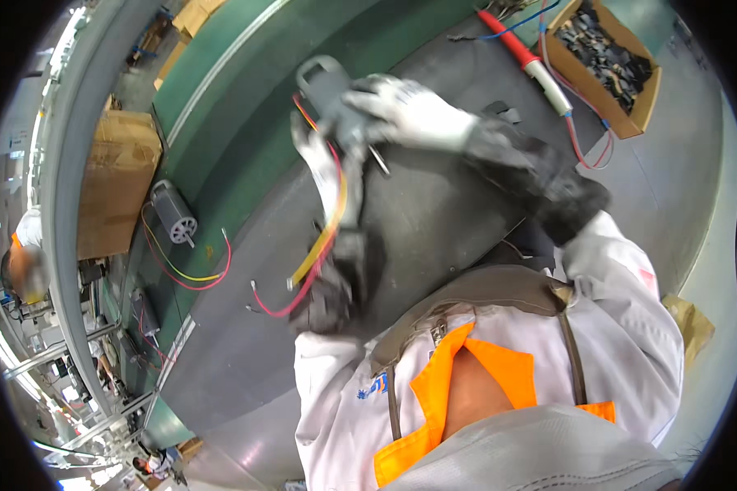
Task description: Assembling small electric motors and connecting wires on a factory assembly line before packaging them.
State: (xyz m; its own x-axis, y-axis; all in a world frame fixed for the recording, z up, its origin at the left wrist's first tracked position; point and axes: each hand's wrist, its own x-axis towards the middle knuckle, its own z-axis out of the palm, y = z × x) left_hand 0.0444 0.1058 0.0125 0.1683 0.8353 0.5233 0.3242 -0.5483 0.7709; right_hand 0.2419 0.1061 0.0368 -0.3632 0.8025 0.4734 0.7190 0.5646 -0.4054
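Note:
Both my hands wear white gloves and hold up a grey electric motor point(329, 92), which is slightly blurred. My right hand point(405, 112) closes over its right side. My left hand point(323, 164) grips its lower left side, with the fingers partly smeared by motion. A metal shaft point(380, 160) sticks out of the motor's lower end, between the hands. Yellow and red wires point(329, 225) hang from the motor across my left forearm, their loose ends near my dark sleeve cover.
A second grey motor point(174, 213) with wires lies on the green conveyor belt point(241, 135), and another motor point(143, 313) lies nearer. A cardboard box of small black parts point(643, 102) and a red-and-white corded tool point(522, 57) lie right. A large carton point(115, 188) stands left behind a grey post point(65, 164).

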